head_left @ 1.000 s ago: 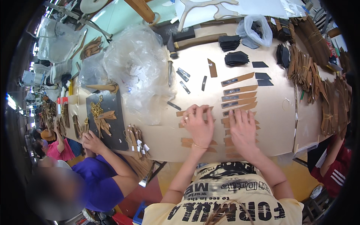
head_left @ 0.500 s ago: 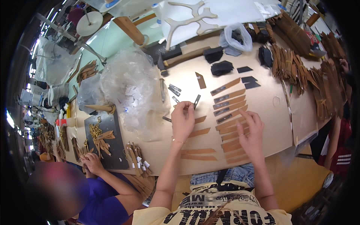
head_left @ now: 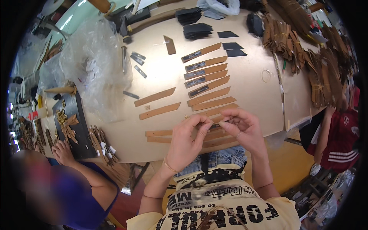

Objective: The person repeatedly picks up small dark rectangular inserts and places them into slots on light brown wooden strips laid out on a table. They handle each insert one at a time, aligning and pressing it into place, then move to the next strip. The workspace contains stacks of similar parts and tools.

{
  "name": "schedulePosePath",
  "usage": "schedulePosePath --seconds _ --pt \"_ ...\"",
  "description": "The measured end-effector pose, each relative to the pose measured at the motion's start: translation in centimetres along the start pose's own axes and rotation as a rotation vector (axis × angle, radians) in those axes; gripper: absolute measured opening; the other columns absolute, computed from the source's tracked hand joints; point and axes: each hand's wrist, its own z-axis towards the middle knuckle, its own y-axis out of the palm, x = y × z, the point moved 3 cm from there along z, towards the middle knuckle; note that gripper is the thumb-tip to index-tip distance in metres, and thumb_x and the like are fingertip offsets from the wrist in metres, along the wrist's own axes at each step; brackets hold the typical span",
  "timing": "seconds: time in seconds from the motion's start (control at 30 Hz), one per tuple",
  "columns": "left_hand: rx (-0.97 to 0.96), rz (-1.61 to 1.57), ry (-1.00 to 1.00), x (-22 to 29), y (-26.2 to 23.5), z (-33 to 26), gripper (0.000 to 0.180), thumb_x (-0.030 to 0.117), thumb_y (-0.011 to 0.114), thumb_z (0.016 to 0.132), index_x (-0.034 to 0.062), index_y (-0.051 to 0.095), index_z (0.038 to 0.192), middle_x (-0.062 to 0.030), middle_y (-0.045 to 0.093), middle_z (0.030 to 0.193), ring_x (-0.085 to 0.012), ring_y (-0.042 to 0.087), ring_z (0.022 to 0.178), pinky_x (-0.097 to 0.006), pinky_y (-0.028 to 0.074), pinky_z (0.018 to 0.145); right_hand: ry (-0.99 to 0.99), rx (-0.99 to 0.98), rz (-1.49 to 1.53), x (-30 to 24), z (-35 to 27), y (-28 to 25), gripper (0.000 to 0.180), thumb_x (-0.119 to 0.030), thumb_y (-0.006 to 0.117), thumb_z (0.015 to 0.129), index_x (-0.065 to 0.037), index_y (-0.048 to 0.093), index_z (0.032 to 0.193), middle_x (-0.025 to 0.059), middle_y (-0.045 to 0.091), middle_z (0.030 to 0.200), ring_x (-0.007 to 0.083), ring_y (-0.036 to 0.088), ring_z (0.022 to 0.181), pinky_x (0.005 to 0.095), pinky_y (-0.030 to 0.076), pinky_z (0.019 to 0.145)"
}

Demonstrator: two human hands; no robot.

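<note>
My left hand [head_left: 188,138] and my right hand [head_left: 245,130] meet close to the table's front edge. Between their fingertips they pinch a small dark slotted piece [head_left: 215,125]. Under and beyond them runs a column of brown leather-like strips [head_left: 209,96] with slanted ends. Dark slotted pieces like the pinched one lie on several strips at the far end, one of them a dark piece [head_left: 198,91]. My hands partly cover the nearest strips. To the left are more brown strips [head_left: 155,96] and several loose dark slotted pieces [head_left: 140,71].
A hammer [head_left: 153,20], stacks of black pieces [head_left: 197,31] and a crumpled plastic bag [head_left: 97,65] lie farther back. Bundled brown strips [head_left: 281,38] fill the right side. A co-worker's hand [head_left: 63,151] rests by a dark board [head_left: 78,126] at left; another person stands at right.
My left hand has brought the dark piece from near the loose ones toward my body. My right hand has left the strips and closed on the piece too. The view has shifted.
</note>
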Motion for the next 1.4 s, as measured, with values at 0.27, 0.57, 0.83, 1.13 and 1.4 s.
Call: schedulePosePath --seconds 0.27,0.57,0.83,1.13,1.4 --pt "0.003 -0.156 -0.090 -1.6 -0.7 -1.3 0.015 0.003 0.063 0.097 -0.0002 0.060 0.111 -0.0037 0.062 0.092 -0.0094 0.053 0.084 -0.024 0.044 0.079 -0.243 0.065 -0.324 0.3 -0.3 0.7 0.019 0.004 0.073 0.086 0.000 0.067 0.103 0.0075 0.069 0.097 0.0138 0.065 0.088 0.0278 0.053 0.080" --pt "-0.213 -0.654 -0.501 -2.7 -2.5 -1.2 0.021 0.018 0.055 0.104 -0.0005 0.060 0.113 -0.0080 0.068 0.093 -0.0158 0.063 0.083 -0.029 0.052 0.071 -0.624 -0.049 -0.717 -2.8 -0.6 0.0 0.021 -0.004 0.077 0.078 -0.013 0.073 0.097 0.0009 0.073 0.097 0.0138 0.067 0.085 0.0284 0.051 0.072" --pt "-0.340 -0.842 -0.605 -3.3 -1.5 -0.7 0.021 0.016 0.067 0.098 -0.0044 0.069 0.105 -0.0070 0.073 0.086 -0.0091 0.066 0.076 -0.023 0.053 0.072 -0.926 -0.241 -1.000 -3.5 0.9 1.1 0.033 -0.025 0.081 0.076 -0.014 0.073 0.107 0.0014 0.072 0.106 0.0167 0.068 0.093 0.0290 0.050 0.078" --pt "0.128 -0.489 -0.385 -3.4 -0.4 -0.3 0.013 0.008 0.073 0.092 -0.0005 0.076 0.101 0.0017 0.068 0.081 -0.0015 0.053 0.069 -0.017 0.041 0.062 0.017 -0.097 -0.365 -0.8 3.2 1.6 0.033 -0.025 0.083 0.081 -0.003 0.072 0.103 0.0108 0.068 0.103 0.0245 0.066 0.090 0.0333 0.053 0.080" --pt "0.381 -0.109 -0.205 -4.3 -0.3 0.7 0.011 0.004 0.078 0.085 0.0028 0.076 0.095 -0.0023 0.063 0.083 -0.0083 0.054 0.071 -0.022 0.040 0.059 -0.091 0.093 -0.686 0.4 4.9 2.2 0.012 -0.013 0.079 0.082 -0.006 0.073 0.089 0.0031 0.061 0.091 0.0215 0.056 0.092 0.0361 0.041 0.084"
